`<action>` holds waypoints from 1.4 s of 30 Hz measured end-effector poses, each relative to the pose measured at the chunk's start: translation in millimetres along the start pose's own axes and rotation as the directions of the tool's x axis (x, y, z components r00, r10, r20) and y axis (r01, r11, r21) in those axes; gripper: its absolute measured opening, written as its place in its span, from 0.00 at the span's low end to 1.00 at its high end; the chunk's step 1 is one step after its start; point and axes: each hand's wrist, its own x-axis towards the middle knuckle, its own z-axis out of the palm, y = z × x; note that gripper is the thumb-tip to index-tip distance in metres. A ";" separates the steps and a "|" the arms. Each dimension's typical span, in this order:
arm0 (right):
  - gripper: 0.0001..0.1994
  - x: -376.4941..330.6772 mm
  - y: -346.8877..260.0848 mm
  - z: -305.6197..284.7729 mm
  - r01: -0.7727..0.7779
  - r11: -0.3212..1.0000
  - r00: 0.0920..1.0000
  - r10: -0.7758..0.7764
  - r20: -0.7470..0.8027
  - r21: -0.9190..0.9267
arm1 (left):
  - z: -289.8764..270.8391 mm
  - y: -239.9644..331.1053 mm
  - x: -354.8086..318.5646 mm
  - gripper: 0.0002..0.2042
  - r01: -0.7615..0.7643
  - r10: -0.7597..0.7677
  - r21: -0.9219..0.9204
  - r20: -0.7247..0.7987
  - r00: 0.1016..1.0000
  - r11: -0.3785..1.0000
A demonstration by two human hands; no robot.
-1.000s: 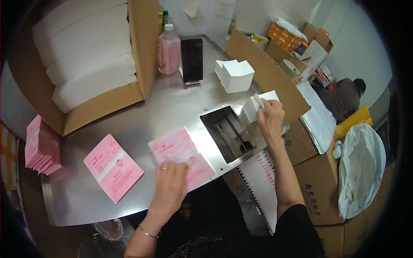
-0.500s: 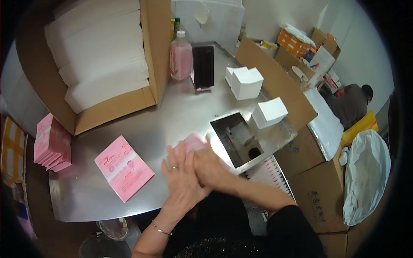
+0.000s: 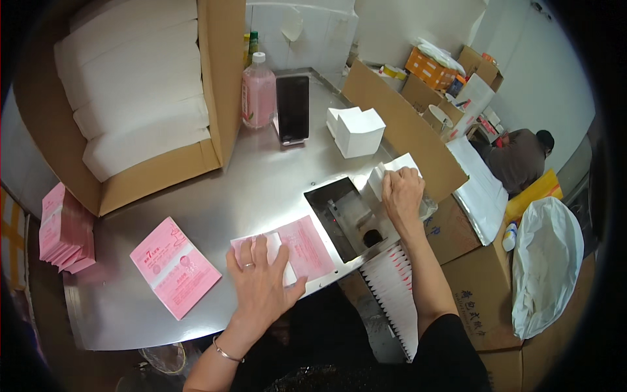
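So the left hand (image 3: 261, 281) is pressed flat, fingers spread, on a pink pouch (image 3: 294, 248) lying on the steel table (image 3: 261, 183), near its front edge. Nothing is pinched there, just palm down on top. A white bit peeks out between the fingers, but the hand covers most of it, so I can't say what it is or whether it sits in the pouch or on it.

Over on the other side, the right hand (image 3: 403, 191) is down on a stack of white packets (image 3: 392, 171) by the sealing machine (image 3: 346, 219), fingers curled over the top of the stack. Whether it actually grips one packet or only rests there is hard to tell, since the fingertips are hidden behind the knuckles.

A second pink pouch (image 3: 173, 266) lies flat just left of the first one, and a pile of pink pouches (image 3: 62, 230) sits at the table's far left, partly cut by the dark rim. Further back stand a big cardboard box (image 3: 137, 98) with white bundles, a pink bottle (image 3: 258, 91), a propped phone (image 3: 292, 108) and a white carton (image 3: 359, 130). Another person (image 3: 519, 157) is crouched at the far right, small and warped by the lens.
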 end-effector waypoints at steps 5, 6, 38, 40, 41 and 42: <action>0.11 -6.2 5.4 -2.3 -0.034 0.979 0.996 0.049 -0.071 0.201 | 10.7 -4.5 -2.8 0.28 -0.034 0.032 -0.057 -0.024 0.999 0.998; 0.11 -10.2 7.0 -3.4 -0.036 0.979 0.996 0.051 -0.070 0.200 | 8.7 2.6 -4.8 0.26 -0.020 0.024 -0.060 0.059 0.998 0.998; 0.09 -6.5 4.1 -1.3 0.019 0.999 1.000 -0.019 0.003 -0.042 | -58.3 -120.9 -73.1 0.12 0.392 -0.395 0.189 -0.027 0.918 0.900; 0.11 -0.9 -2.4 -6.8 0.014 1.000 1.000 -0.014 0.012 -0.010 | -68.0 -117.0 -80.3 0.13 0.351 -0.379 0.197 0.125 0.917 0.915; 0.11 -1.7 -2.4 -5.2 0.009 1.000 1.000 -0.009 0.011 -0.010 | -68.7 -111.8 -73.1 0.14 0.349 -0.355 0.090 0.064 0.933 0.933; 0.10 -2.5 -0.3 -3.5 -0.017 0.999 1.000 0.016 0.024 0.043 | -68.7 -104.2 -64.8 0.15 0.336 -0.336 -0.018 0.000 0.942 0.942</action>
